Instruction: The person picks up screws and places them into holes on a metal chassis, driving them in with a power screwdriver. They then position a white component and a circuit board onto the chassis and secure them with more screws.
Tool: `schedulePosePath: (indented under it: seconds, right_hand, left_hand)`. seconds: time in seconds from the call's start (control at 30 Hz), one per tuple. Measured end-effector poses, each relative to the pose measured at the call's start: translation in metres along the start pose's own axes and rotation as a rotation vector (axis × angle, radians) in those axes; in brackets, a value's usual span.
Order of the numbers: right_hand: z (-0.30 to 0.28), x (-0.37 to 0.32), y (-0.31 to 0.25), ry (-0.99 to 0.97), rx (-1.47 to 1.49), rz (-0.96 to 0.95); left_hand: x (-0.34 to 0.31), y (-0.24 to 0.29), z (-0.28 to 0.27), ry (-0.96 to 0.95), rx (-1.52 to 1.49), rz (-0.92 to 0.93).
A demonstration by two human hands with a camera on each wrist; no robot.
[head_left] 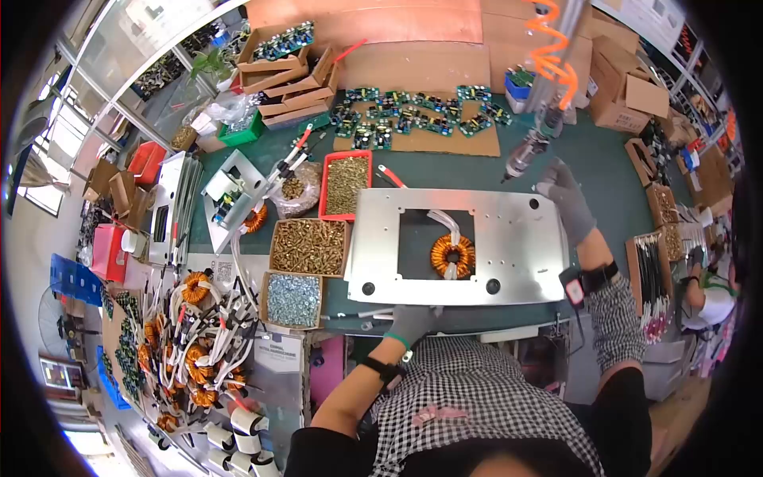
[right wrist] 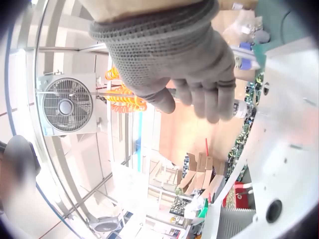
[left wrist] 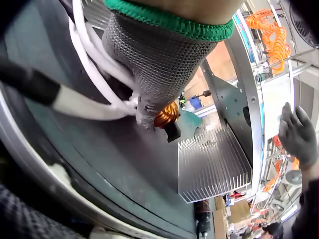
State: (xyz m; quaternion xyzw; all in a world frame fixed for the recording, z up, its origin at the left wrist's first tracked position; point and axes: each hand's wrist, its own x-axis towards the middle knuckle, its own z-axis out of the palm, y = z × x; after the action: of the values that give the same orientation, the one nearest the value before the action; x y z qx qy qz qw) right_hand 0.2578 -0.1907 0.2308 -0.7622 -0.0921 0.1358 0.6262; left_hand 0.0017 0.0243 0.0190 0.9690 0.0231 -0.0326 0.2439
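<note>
A silver metal panel [head_left: 509, 238] with a square cutout lies across the bench, raised on finned heat sinks [left wrist: 214, 164]. Through the cutout shows a copper-wound ring coil [head_left: 453, 256] with white leads. My gloved left hand [head_left: 415, 322] reaches under the panel's front edge; in the left wrist view its fingertips pinch white cables [left wrist: 97, 69] beside the coil. At the panel's back right corner, my gloved right hand [head_left: 566, 199] hangs with fingers loosely extended, holding nothing. A powered screwdriver [head_left: 526, 151] hangs just left of it, apart from the fingers.
Boxes of brass screws [head_left: 308, 246] and silver fasteners [head_left: 292, 300] stand left of the panel, beside a red tray [head_left: 346, 184]. Circuit boards [head_left: 413, 111] lie on cardboard behind. Coils with white cables [head_left: 195, 350] are heaped at left. An orange coiled hose [head_left: 552, 60] hangs overhead.
</note>
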Motion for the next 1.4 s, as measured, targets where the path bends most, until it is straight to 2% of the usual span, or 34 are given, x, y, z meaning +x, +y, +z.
schedulePosePath:
  seconds: [0.03, 0.07, 0.13, 0.17, 0.23, 0.27, 0.33, 0.4, 0.43, 0.47, 0.57, 0.67, 0.77, 0.8, 0.9, 1.03, 1.07, 1.17, 1.3, 1.33, 1.4]
  right_hand:
    - [0.000, 0.030, 0.014, 0.015, -0.092, -0.011]
    - [0.000, 0.061, 0.029, -0.026, 0.020, -0.009]
    - [0.005, 0.108, 0.054, -0.114, 0.233, 0.026]
    - [0.016, 0.115, 0.048, -0.106, 0.198, 0.012]
    - [0.030, 0.111, 0.024, -0.080, 0.126, -0.013]
    - [0.038, 0.108, 0.011, -0.155, 0.150, -0.003]
    - [0.054, 0.098, -0.016, -0.301, 0.202, 0.023]
    - [0.064, 0.090, -0.036, -0.349, 0.031, -0.218]
    - [0.068, 0.084, -0.047, -0.366, -0.054, -0.340]
    - [0.073, 0.074, -0.059, -0.368, -0.107, -0.380]
    - [0.110, 0.039, -0.094, -0.301, 0.064, -0.466]
    - [0.117, 0.018, -0.095, -0.318, 0.252, -0.503]
    - [0.119, 0.004, -0.100, -0.361, 0.315, -0.516]
    - [0.120, 0.001, -0.102, -0.362, 0.339, -0.535]
    - [0.114, -0.007, -0.101, -0.430, 0.392, -0.476]
    - [0.117, -0.024, -0.100, -0.395, 0.389, -0.516]
    - [0.117, -0.029, -0.101, -0.390, 0.396, -0.511]
    - [0.115, -0.042, -0.107, -0.373, 0.444, -0.492]
    - [0.104, -0.057, -0.104, -0.332, 0.518, -0.435]
    - [0.099, -0.061, -0.102, -0.327, 0.519, -0.422]
    - [0.086, -0.066, -0.102, -0.358, 0.460, -0.401]
  left_hand:
    - [-0.011, 0.008, -0.052, -0.016, -0.136, 0.025]
    - [-0.023, -0.013, -0.059, -0.079, -0.144, 0.095]
    - [-0.046, -0.031, -0.100, 0.063, -0.235, 0.078]
    - [-0.058, -0.037, -0.122, 0.134, -0.284, 0.073]
    - [-0.072, -0.061, -0.161, -0.003, -0.671, -0.193]
    - [-0.076, -0.077, -0.176, -0.073, -0.867, -0.322]
    - [-0.073, -0.124, -0.193, 0.019, -0.637, -0.467]
    - [-0.049, -0.153, -0.216, 0.133, -0.547, -0.585]
    - [-0.036, -0.169, -0.219, 0.205, -0.608, -0.552]
    - [-0.023, -0.186, -0.218, 0.277, -0.668, -0.518]
    - [0.025, -0.216, -0.213, 0.246, -0.532, -0.579]
    - [0.056, -0.225, -0.202, 0.149, 0.037, -0.576]
    - [0.056, -0.227, -0.185, 0.055, 0.126, -0.552]
    - [0.048, -0.233, -0.180, 0.126, 0.071, -0.481]
    - [0.039, -0.238, -0.177, 0.186, -0.078, -0.440]
    - [0.040, -0.251, -0.180, 0.329, -0.489, -0.531]
    - [0.040, -0.254, -0.183, 0.383, -0.500, -0.466]
    - [0.032, -0.253, -0.196, 0.323, -1.111, -0.730]
    - [0.018, -0.262, -0.189, 0.474, -1.830, -0.742]
    - [0.014, -0.267, -0.189, 0.451, -1.952, -0.810]
    - [0.007, -0.273, -0.181, 0.478, -1.912, -0.832]
